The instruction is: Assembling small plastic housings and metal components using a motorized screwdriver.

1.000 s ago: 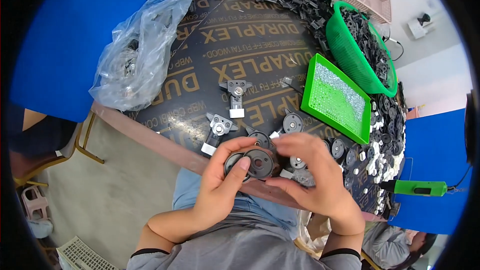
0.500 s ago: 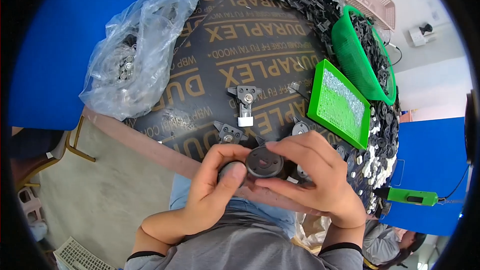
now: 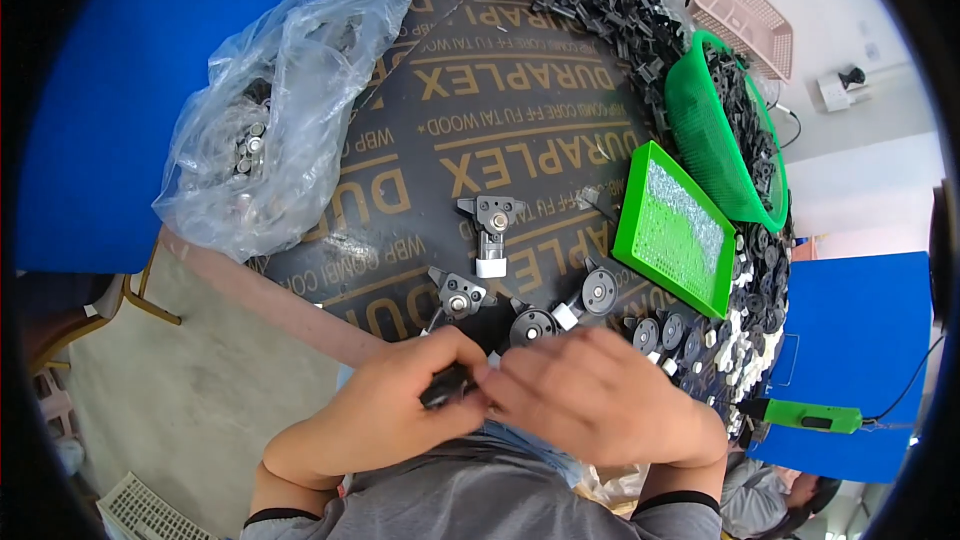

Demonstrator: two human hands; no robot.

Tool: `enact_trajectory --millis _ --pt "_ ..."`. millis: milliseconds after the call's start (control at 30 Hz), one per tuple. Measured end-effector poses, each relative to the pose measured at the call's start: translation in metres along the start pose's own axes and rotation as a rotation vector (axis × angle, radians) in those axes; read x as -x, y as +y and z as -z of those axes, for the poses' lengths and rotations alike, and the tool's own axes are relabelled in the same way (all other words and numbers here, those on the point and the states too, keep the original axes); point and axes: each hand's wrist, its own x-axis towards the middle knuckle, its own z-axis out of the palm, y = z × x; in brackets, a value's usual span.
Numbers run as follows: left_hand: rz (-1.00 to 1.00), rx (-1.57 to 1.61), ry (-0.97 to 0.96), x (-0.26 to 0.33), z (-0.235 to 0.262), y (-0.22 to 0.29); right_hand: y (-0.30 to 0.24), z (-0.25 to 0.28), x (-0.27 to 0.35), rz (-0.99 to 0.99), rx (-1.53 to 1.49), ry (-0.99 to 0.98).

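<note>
Black part (image 3: 447, 387) sat at lower centre of the frame, gripped in the left hand (image 3: 395, 405). Right hand (image 3: 590, 395) curled against it, blurred; could not tell whether it gripped anything. Judged risks: a slip, were the pinch to loosen under the right hand's push; a knock to the disc assembly (image 3: 533, 325) on the bench (image 3: 400, 250), close above the knuckles. Half a second earlier a round face showed between spread right fingers; now that face was hidden.
</note>
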Motion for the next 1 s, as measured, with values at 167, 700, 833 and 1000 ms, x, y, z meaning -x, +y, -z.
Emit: enact_trajectory --millis 167,700,833,1000 --pt "-0.018 0.452 0.452 -0.002 0.005 0.003 0.053 -0.011 -0.022 -0.317 -0.173 0.247" --pt "-0.133 0.703 0.439 -0.011 0.018 -0.022 0.082 -0.036 -0.007 -0.165 -0.197 0.160" --pt "-0.118 0.706 0.431 -0.009 0.020 -0.023 0.085 -0.039 -0.010 -0.151 -0.203 0.141" --pt "-0.119 0.679 0.440 -0.011 0.018 -0.023 0.087 -0.037 -0.011 -0.167 -0.232 0.125"
